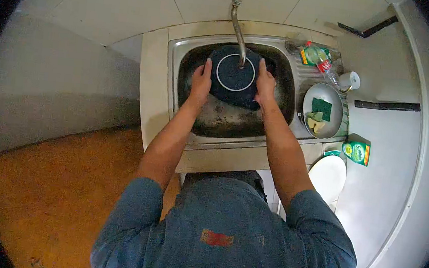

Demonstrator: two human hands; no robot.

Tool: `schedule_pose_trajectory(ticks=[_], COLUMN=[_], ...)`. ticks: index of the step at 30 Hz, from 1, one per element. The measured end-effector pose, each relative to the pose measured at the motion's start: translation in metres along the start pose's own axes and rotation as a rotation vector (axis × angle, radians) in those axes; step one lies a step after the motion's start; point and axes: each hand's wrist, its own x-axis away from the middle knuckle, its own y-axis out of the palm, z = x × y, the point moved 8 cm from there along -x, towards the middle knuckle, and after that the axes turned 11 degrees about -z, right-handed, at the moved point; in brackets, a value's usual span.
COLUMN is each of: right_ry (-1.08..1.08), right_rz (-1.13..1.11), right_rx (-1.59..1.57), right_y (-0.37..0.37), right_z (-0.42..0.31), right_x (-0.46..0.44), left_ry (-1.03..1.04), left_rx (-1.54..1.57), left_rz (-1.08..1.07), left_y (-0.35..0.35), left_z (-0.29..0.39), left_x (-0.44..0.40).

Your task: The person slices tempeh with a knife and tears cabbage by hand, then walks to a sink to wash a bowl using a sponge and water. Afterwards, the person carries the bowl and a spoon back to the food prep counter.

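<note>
- Dark plate (233, 79) was inside the metal sink (221, 119), in its back part, and both hands held it up there. A thin white ring was seen on the face that was turned to the camera.
- The left hand (202, 83) was partly closed on the left edge of the plate. Its thumb lay along the upper side, and the other fingers were mostly hidden, so their exact grip I cannot tell.
- The right hand (265, 85) was also partly closed, and it gripped the opposite edge, with the fingers pointing away from the body.
- The curved metal faucet (238, 31) came down from the wall, and its end was over the plate, inside the outline of the white ring. I cannot tell if water was running.
- Brown and dark stains were visible on the bottom of the sink, which was set in the pale bench (222, 161).
- To the right of the sink, a grey dish (332, 93) carried a dark green scouring pad (321, 108) and some yellowish pieces (316, 124).
- Behind this dish lay a clear plastic bottle (319, 59) with a red cap and a red label, and a white round object (350, 80) was near its lower end.
- A green packet (356, 152) stood near the front right corner, and a white oval object (328, 177) was below it.
</note>
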Motion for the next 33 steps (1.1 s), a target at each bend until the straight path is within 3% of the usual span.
schedule_pose_trajectory(ticks=[3,6,11,14,16,17,19,23,25,26,27,29,30,31,33], right_ry=[-0.013,-0.091,-0.124,-0.087,-0.041,-0.041,0.067,-0.038,0.092,-0.028,-0.050,-0.081,-0.244,-0.247,-0.409], right_rz=[0.090,0.075,0.181,0.166,0.050,0.047,0.144,0.100,0.138,0.109,0.163,0.250,0.292,0.297,0.447], right_rx=[-0.019,-0.229,-0.224,-0.275,-0.266,-0.268,-0.278,-0.333,-0.402,-0.409,-0.308,-0.206,-0.167,-0.163,0.189], right_y=[-0.022,-0.031,-0.042,-0.026,-0.015,-0.015,-0.010,-0.030,-0.040,-0.048,-0.074,-0.079,-0.087,-0.093,-0.109], right_z=[-0.006,-0.017,0.009,0.010,0.012,0.019,0.016,0.027,0.006,-0.005,0.009,-0.044,-0.059,-0.063,-0.099], right_x=[0.007,0.013,-0.018,-0.001,0.001,-0.002,0.023,0.017,0.057,0.063,0.048,0.102,0.107,0.113,0.149], left_ry=[-0.001,0.006,-0.022,0.029,0.275,0.275,0.622,0.735,0.768,0.793,0.796,0.566,0.690,0.691,0.132], left_rx=[0.011,0.074,0.155,0.002,-0.356,-0.358,-0.580,-0.745,-0.660,-0.614,-0.609,-0.537,-0.624,-0.618,-0.273], left_rz=[-0.091,-0.055,-0.117,0.007,0.108,0.110,0.007,-0.076,-0.228,-0.205,-0.207,-0.248,0.032,0.028,-0.175], left_y=[0.027,0.050,0.062,0.055,0.046,0.040,0.046,0.055,0.072,0.077,0.077,0.075,0.066,0.065,0.054], left_z=[-0.007,-0.005,-0.024,-0.003,0.006,-0.001,0.017,0.023,0.038,0.042,0.041,0.016,0.026,0.025,-0.007], left_x=[-0.009,-0.009,-0.030,-0.009,-0.004,-0.004,0.012,0.035,0.058,0.065,0.065,0.052,0.063,0.063,0.049])
